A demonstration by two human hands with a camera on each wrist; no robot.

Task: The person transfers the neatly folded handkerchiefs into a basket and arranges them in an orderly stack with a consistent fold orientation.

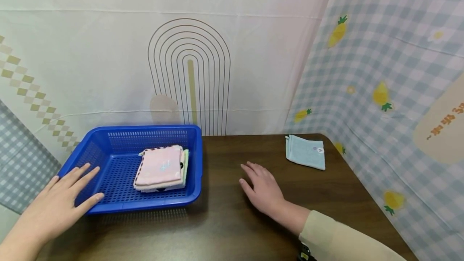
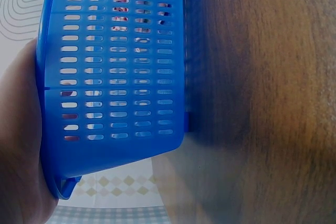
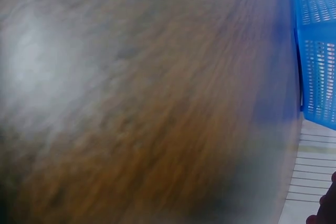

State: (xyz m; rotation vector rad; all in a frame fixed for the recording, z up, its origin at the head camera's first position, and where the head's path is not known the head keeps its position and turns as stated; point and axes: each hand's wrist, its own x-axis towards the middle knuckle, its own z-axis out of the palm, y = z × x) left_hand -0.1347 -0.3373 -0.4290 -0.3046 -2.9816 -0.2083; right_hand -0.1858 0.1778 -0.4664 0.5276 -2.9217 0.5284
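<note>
A blue plastic basket [image 1: 125, 206] with slotted walls stands on the table at the left. My left hand [image 1: 54, 204] lies at its front left corner, fingers spread and mostly straight over the rim. In the left wrist view that hand [image 2: 21, 140] rests along the basket's edge. Inside the basket sits a stack of folded small towels, a pink towel [image 1: 161, 166] on top and a green edge showing at its right. My right hand [image 1: 262, 188] is low over the middle of the table, holding nothing, its fingers loosely extended. A light blue folded towel [image 1: 305, 152] lies beyond it to the right.
The dark wooden table [image 1: 232, 228] meets a patterned cloth backdrop [image 1: 253, 71] at the back. A checked cloth [image 1: 362, 63] with yellow fruit prints hangs along the right side. Another checked cloth [image 1: 21, 160] hangs at the left.
</note>
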